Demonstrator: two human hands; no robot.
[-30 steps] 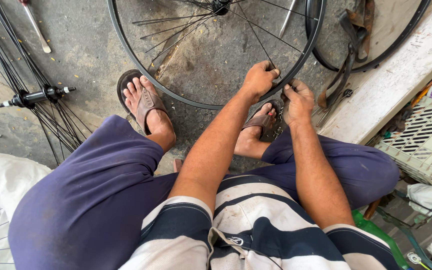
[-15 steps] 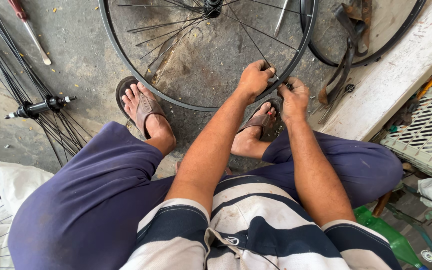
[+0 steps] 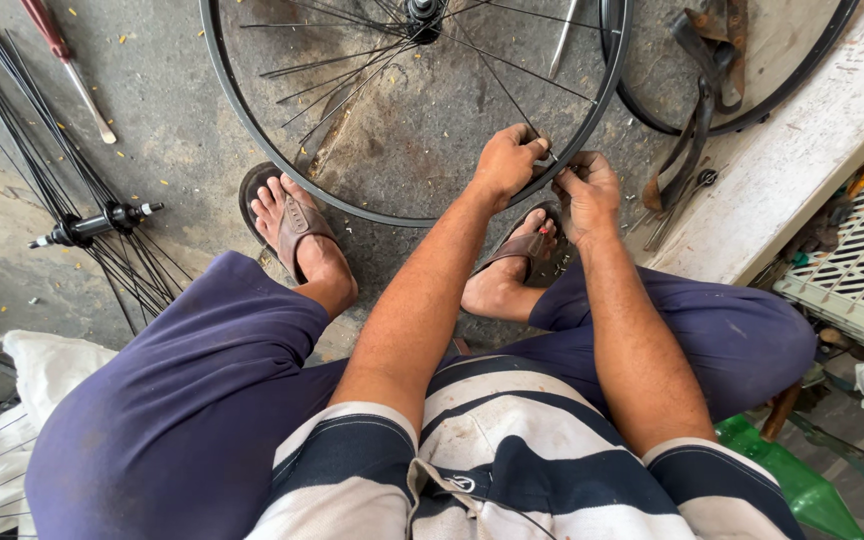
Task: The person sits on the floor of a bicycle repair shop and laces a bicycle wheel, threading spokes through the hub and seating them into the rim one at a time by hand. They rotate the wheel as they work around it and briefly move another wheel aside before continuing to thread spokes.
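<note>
A black bicycle wheel rim (image 3: 252, 130) with thin spokes and a hub (image 3: 422, 15) lies on the concrete floor in front of my feet. My left hand (image 3: 505, 160) is closed on the near right part of the rim, pinching a spoke end there. Right beside it, my right hand (image 3: 586, 192) grips the outside of the same stretch of rim; whether it holds a small tool I cannot tell. Both hands almost touch each other, above my right sandalled foot (image 3: 517, 255).
A loose hub with a bundle of black spokes (image 3: 92, 225) lies on the left, a red-handled screwdriver (image 3: 67, 65) beyond it. A second rim and rubber strap (image 3: 697, 90) lean by a white ledge (image 3: 782, 170). At right are a plastic crate (image 3: 857, 265) and a green bottle (image 3: 792, 480).
Both hands stay on the same part of the rim, with only slight shifts of the fingers. The view has tilted a little.
</note>
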